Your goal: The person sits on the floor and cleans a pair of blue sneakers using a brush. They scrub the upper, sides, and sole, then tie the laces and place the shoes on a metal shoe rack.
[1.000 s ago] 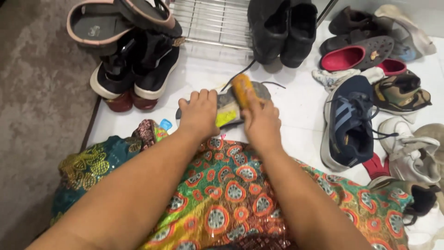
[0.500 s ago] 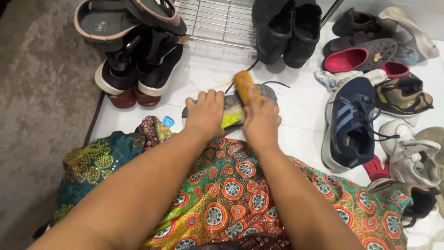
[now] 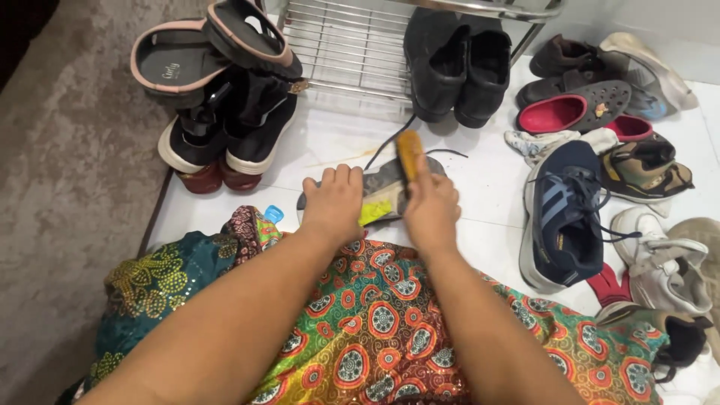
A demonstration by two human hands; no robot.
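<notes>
- A bright patterned garment (image 3: 375, 352) was noted nearest the camera, spread over the lap, with both bare forearms reaching forward across it.
- The left hand (image 3: 334, 202) was seen laid flat, fingers spread and open, pressed down on the near end of a grey shoe sole (image 3: 382, 191) that lay on the white tiled floor (image 3: 487, 180).
- The right hand (image 3: 431, 210) was observed closed around the near end of a wooden brush (image 3: 409, 154).
- The brush's long axis was recorded running away from the body, its far end set over the sole's far part; the sole's long axis lay crosswise, from the left hand towards the right. The right hand was the nearer to the brush, the left to the sole's left end.
- A dark blue sneaker (image 3: 562, 217) was noted just right of the right hand.
- Further off, black boots (image 3: 457, 67) were seen at a wire shoe rack (image 3: 345, 45), and dark shoes (image 3: 225, 127) to the left.
</notes>
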